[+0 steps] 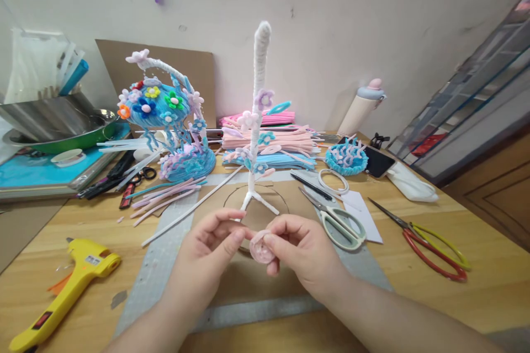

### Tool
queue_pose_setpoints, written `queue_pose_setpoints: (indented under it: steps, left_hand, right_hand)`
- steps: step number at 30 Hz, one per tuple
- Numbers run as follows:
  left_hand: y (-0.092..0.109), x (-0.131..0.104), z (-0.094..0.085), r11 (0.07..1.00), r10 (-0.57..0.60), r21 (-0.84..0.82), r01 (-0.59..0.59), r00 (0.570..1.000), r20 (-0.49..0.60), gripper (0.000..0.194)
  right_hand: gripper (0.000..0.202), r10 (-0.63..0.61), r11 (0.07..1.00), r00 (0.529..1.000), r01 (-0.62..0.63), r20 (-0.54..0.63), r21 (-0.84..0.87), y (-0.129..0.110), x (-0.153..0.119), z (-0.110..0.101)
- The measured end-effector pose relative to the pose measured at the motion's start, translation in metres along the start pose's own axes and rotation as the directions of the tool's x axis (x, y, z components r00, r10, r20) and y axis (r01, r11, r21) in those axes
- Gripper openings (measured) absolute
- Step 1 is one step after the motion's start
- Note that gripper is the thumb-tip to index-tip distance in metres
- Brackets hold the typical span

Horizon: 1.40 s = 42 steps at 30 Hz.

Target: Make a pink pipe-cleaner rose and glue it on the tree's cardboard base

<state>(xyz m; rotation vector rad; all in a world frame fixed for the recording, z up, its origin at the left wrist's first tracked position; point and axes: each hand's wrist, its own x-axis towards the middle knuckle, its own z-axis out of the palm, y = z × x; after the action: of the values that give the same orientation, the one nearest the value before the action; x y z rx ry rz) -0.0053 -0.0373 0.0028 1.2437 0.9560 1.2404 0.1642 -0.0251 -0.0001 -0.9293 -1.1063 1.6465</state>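
Two hands (301, 245), right pinching pink disc (261, 248), its face toward camera, left's grip unclear

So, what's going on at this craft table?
A person's right grip pinches a small, round, pale pink piece, with the fingers of the left grip at its edge. Beyond it stands a tall white wrapped stem bearing pastel flowers. A yellow plastic glue gun lies at the left and pale green-handled scissors at the right, both unheld.
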Motion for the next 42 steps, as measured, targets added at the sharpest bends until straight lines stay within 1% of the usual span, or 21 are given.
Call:
queue_pose_setpoints:
  steps: [1,2,3,5,7,10,14,17,20,23,26,28,32,35,38,42]
  left_hand:
    - [-0.001,0.001,0.001,0.987,-0.108,-0.113,0.111,0.994,0.034,0.016]
    - [-0.001,0.003,0.002,0.958,-0.195,-0.196,0.209,0.977,0.089,0.017]
    - [0.000,0.004,0.002,0.924,-0.261,-0.248,0.290,0.955,0.144,0.018]
    - [0.001,0.006,0.002,0.866,-0.343,-0.305,0.397,0.914,0.217,0.019]
    - [0.002,0.006,0.000,0.827,-0.377,-0.338,0.448,0.890,0.256,0.018]
    - [0.001,0.007,-0.002,0.791,-0.384,-0.372,0.486,0.867,0.317,0.016]
    - [-0.002,0.007,-0.003,0.749,-0.412,-0.406,0.523,0.848,0.332,0.012]
    - [-0.002,0.006,-0.003,0.736,-0.421,-0.410,0.538,0.839,0.345,0.013]
    - [-0.001,0.006,-0.002,0.783,-0.440,-0.315,0.537,0.835,0.329,0.015]
    - [-0.001,0.007,-0.001,0.854,-0.431,-0.198,0.481,0.867,0.251,0.021]
    - [-0.002,0.008,-0.001,0.899,-0.387,-0.134,0.417,0.900,0.201,0.024]
    - [-0.003,0.008,-0.002,0.906,-0.378,-0.123,0.404,0.906,0.189,0.025]
    - [-0.005,0.007,-0.005,0.913,-0.379,-0.085,0.400,0.906,0.191,0.026]
    - [-0.008,0.007,-0.007,0.932,-0.353,-0.018,0.362,0.917,0.188,0.026]
    - [-0.008,0.007,-0.006,0.946,-0.324,0.031,0.323,0.932,0.162,0.023]
    - [-0.005,0.007,-0.002,0.965,-0.259,0.022,0.260,0.952,0.164,0.021]
  right_hand:
    - [0.024,-0.004,1.000,1.000,0.004,0.002,-0.011,0.000,-0.001,0.001]
    - [0.025,-0.006,1.000,1.000,0.006,0.005,-0.019,0.000,-0.001,0.001]
    - [0.025,-0.005,1.000,1.000,0.005,0.008,-0.028,0.000,-0.001,0.002]
    - [0.025,-0.002,0.999,1.000,0.003,0.010,-0.041,0.000,-0.002,0.002]
    - [0.025,-0.003,0.999,1.000,0.004,0.014,-0.048,0.001,-0.002,0.002]
    - [0.023,-0.012,0.998,1.000,0.013,0.013,-0.055,0.002,-0.002,0.002]
    - [0.020,-0.026,0.997,1.000,0.026,-0.001,-0.074,0.003,-0.002,0.003]
    - [0.020,-0.041,0.996,0.999,0.040,-0.008,-0.081,0.003,-0.002,0.004]
    - [0.020,-0.046,0.996,0.999,0.045,-0.007,-0.078,0.003,-0.001,0.004]
    - [0.021,-0.040,0.996,0.999,0.039,-0.006,-0.076,0.003,-0.001,0.003]
    - [0.022,-0.037,0.997,0.999,0.036,-0.011,-0.072,0.002,0.000,0.003]
    - [0.022,-0.043,0.997,0.999,0.042,-0.016,-0.070,0.002,0.000,0.004]
    - [0.025,-0.043,0.997,0.999,0.042,-0.010,-0.067,0.003,0.000,0.004]
    - [0.026,-0.026,0.998,1.000,0.026,0.010,-0.051,0.002,0.000,0.003]
    - [0.026,-0.017,0.999,0.999,0.018,0.031,-0.039,0.001,0.000,0.002]
    - [0.026,-0.016,0.999,0.999,0.017,0.034,-0.040,0.002,0.000,0.003]
